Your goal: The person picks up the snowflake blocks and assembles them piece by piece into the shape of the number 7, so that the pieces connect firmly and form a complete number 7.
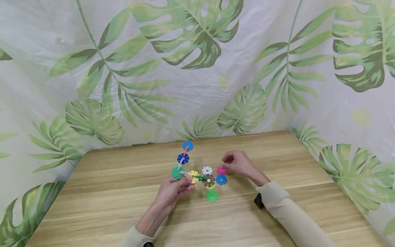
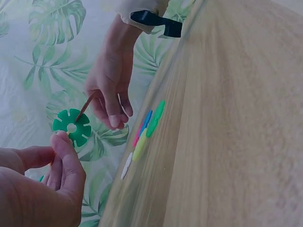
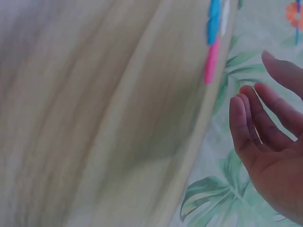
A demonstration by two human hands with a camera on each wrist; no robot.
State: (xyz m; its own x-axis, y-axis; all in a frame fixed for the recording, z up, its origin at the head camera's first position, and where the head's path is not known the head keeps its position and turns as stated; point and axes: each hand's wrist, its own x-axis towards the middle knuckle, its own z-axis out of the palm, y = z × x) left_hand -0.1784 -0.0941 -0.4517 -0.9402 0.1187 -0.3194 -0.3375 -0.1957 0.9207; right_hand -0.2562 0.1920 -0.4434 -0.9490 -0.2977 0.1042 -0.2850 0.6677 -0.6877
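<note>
My left hand (image 1: 174, 190) pinches a chain of slotted plastic discs near its yellow disc (image 1: 193, 176). One arm of the chain rises through a green disc (image 1: 177, 172) and a dark blue disc (image 1: 183, 158) to a blue disc (image 1: 188, 146). At the other end, a darker green disc (image 2: 72, 127) bears a brown disc (image 1: 208, 180), seen nearly edge-on in the left wrist view. My right hand (image 1: 240, 162) hovers to the right of the chain, its loosely bent fingers (image 3: 239, 118) holding nothing. In the head view it overlaps a loose pink disc (image 1: 221, 170).
Loose discs lie on the wooden table (image 1: 123, 199): a white disc (image 1: 207, 170), a blue disc (image 1: 221, 179), a bright green disc (image 1: 212, 196) and a yellow one (image 2: 139, 151) partly behind the brown disc. A leaf-patterned cloth (image 1: 191, 85) hangs behind the table.
</note>
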